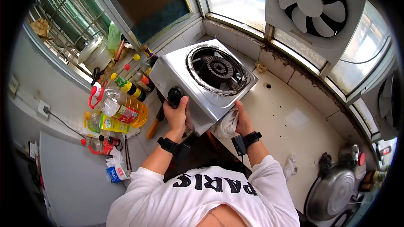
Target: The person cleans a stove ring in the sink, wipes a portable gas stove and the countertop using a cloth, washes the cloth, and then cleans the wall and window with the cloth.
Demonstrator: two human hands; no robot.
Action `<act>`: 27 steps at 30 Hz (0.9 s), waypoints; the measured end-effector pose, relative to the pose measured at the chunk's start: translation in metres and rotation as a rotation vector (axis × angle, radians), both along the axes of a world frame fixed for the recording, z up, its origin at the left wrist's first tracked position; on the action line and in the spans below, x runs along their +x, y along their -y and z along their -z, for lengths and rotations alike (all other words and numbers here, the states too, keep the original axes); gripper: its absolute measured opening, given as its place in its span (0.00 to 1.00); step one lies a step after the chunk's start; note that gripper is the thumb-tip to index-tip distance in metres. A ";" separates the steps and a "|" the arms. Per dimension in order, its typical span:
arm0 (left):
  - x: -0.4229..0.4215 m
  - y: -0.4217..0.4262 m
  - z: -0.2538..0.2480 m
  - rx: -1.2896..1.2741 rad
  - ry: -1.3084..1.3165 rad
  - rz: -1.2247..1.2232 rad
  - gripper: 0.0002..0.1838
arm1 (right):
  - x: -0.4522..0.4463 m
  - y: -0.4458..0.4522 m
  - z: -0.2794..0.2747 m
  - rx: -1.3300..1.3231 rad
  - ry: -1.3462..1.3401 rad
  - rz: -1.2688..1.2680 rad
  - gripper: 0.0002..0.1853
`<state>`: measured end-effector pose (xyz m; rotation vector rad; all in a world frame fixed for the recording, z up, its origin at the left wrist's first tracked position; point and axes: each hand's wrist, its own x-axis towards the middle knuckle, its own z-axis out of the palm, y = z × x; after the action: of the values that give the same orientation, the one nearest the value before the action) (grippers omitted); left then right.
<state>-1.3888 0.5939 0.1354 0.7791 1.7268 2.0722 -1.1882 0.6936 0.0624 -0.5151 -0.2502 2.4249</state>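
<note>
A silver single-burner gas stove (168,71) sits at an angle in the counter's corner, its round burner ringed with dark grime. My left hand (176,113) is closed on the stove's front left side, beside the black knob (175,94). At the stove's front right corner is my right hand (244,120), thumb up against the edge. A crumpled white cloth (228,125) is bunched between that hand and the stove; the fingers are partly hidden behind it. Just left of my left hand lies a knife with a wooden handle (152,129).
Left of the stove stand a large oil bottle (122,107) and several sauce bottles. On the right, the pale counter (273,113) has a small hole, dark crumbs and a second cloth (290,166). A metal wok (330,193) lies near the right end. A fan (310,3) hangs in the window.
</note>
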 end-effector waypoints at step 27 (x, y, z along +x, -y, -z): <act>-0.159 0.078 0.005 -0.168 0.447 0.334 0.25 | -0.107 0.081 -0.047 0.442 0.211 0.032 0.39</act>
<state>-1.5474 0.5157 0.1302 0.4675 1.3924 1.6920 -1.2956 0.6127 0.1097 -0.5629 -0.8368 2.1900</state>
